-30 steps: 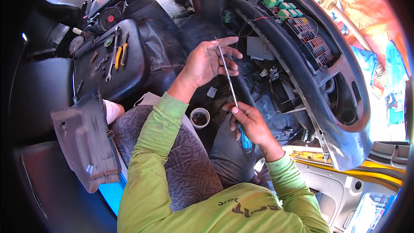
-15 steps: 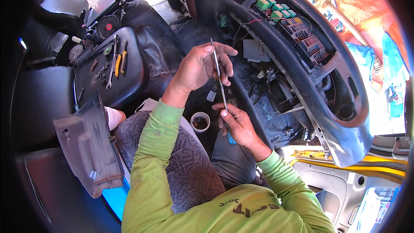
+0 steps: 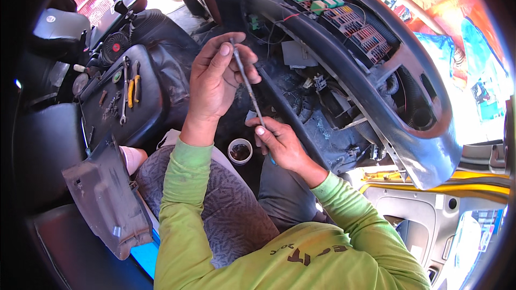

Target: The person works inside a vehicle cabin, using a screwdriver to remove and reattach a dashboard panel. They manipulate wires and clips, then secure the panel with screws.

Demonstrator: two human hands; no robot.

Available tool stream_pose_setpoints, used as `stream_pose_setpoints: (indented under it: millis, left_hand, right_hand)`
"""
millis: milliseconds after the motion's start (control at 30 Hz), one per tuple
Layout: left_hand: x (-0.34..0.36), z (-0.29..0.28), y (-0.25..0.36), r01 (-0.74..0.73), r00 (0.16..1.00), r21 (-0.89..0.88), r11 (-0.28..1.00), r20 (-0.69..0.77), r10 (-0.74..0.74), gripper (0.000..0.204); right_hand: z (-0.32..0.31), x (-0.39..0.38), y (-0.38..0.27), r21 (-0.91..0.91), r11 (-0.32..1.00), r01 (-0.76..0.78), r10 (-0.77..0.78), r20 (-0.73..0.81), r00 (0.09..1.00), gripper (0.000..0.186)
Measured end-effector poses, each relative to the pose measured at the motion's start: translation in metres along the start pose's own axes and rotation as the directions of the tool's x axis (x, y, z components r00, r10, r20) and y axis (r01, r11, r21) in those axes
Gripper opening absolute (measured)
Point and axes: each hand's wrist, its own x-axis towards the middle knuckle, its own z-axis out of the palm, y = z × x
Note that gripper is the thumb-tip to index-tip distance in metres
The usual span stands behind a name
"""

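Observation:
A long, thin screwdriver (image 3: 246,82) slants across the middle of the view, its dirty metal shaft pointing up and to the left. My left hand (image 3: 212,78) holds its upper end, the thumb against the tip and the other fingers curled behind the shaft. Lower down, my right hand (image 3: 282,144) is closed around the other end. Only a speck of the blue handle shows under those fingers. Just below the hands, a small white tub (image 3: 231,153) with dark brown stuff inside stands between my legs.
Wrenches, yellow-handled pliers (image 3: 136,87) and small bolts lie on a black seat (image 3: 148,113) at left. A grey plastic panel (image 3: 105,198) leans by my leg. The opened dashboard (image 3: 371,99), with fuses and green relays (image 3: 318,6), curves along the right. Loose wires hang below it.
The view has shifted, so the surroundings sit further left and higher. My left hand has moved left with the screwdriver's tip, and the shaft leans more. Less of the blue handle shows.

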Motion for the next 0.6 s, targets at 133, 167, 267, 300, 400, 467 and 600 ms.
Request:
stream_pose_setpoints:
  millis: [133, 167, 267, 300, 400, 467, 600]
  left_hand:
    - [-0.001, 0.002, -0.001, 0.051, 0.998, -0.044, 0.998, -0.040, -0.053, 0.031]
    - [-0.001, 0.003, -0.002, 0.058, 0.997, -0.068, 0.996, -0.050, -0.061, 0.030]
    - [-0.003, 0.004, -0.007, 0.061, 0.996, -0.116, 0.991, -0.057, -0.068, 0.031]
    - [-0.004, 0.005, -0.009, 0.060, 0.995, -0.123, 0.991, -0.076, -0.070, 0.031]
    - [-0.006, 0.006, -0.012, 0.038, 0.999, -0.135, 0.990, -0.032, -0.043, 0.033]
    - [-0.008, 0.007, -0.014, 0.075, 0.996, 0.081, 0.994, 0.045, -0.079, 0.032]
    - [-0.019, 0.008, -0.015, 0.083, 0.962, 0.607, 0.791, 0.159, -0.223, 0.029]
  right_hand:
    - [0.004, -0.001, 0.004, -0.032, 0.999, 0.015, -0.016, -0.039, 0.999, 0.037]
    - [0.006, -0.001, 0.006, -0.031, 0.999, 0.040, -0.042, -0.054, 0.998, 0.037]
    - [0.010, -0.001, 0.009, -0.033, 0.995, 0.095, -0.097, -0.090, 0.991, 0.038]
    - [0.011, 0.000, 0.008, -0.036, 0.994, 0.101, -0.104, -0.093, 0.990, 0.038]
    - [0.012, 0.005, 0.002, -0.077, 0.985, 0.157, -0.166, -0.132, 0.977, 0.034]
    - [0.009, 0.010, -0.004, -0.087, 0.978, 0.191, -0.203, -0.168, 0.965, 0.033]
    - [-0.004, 0.020, -0.015, -0.143, 0.959, 0.246, -0.275, -0.248, 0.929, 0.025]
